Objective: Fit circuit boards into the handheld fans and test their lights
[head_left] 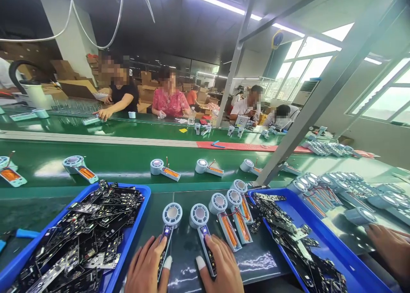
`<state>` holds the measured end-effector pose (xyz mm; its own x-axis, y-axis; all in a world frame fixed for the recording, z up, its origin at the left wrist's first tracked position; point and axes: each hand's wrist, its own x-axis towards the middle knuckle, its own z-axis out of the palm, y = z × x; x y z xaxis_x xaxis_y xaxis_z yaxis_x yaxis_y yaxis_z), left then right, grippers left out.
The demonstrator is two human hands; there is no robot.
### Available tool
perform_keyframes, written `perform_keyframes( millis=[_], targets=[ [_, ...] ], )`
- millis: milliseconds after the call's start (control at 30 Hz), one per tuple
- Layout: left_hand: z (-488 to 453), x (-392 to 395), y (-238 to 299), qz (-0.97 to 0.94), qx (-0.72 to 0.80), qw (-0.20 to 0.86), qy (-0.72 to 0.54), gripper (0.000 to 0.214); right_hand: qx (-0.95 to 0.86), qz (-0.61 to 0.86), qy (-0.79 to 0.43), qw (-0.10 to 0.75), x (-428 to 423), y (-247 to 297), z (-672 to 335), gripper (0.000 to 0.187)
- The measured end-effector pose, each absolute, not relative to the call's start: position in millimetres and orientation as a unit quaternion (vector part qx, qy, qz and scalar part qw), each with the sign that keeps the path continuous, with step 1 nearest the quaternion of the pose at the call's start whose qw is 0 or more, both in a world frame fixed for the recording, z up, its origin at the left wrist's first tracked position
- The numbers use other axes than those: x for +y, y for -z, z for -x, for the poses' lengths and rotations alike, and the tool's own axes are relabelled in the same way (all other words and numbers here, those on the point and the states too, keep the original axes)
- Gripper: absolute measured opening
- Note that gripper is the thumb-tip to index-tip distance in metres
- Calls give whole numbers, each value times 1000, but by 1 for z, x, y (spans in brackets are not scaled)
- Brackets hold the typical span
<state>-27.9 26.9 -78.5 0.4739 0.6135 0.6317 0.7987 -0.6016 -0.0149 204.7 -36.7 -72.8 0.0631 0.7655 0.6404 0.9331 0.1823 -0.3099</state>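
Note:
My left hand grips the handle of a light-blue handheld fan, its index finger pressing near the lit display on the black circuit board in the handle. A second handheld fan lies beside it, held the same way by my right hand, and its board's display is lit too. Both thumbs wear white fingertip covers. Just right of my right hand stand several more fan housings, their open handles showing orange battery cells. The undersides of the held fans are hidden.
A blue tray heaped with circuit boards is at left; another blue tray with boards is at right. A co-worker's hand is beyond it. Fan housings sit along the green conveyor. A metal post rises at right.

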Motion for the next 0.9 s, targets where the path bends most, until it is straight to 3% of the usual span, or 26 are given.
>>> perform_keyframes(
  millis=[900],
  targets=[
    [26, 23, 74, 833, -429, 100, 334, 43, -710, 612, 111, 329, -40, 61, -214, 55]
  ],
)
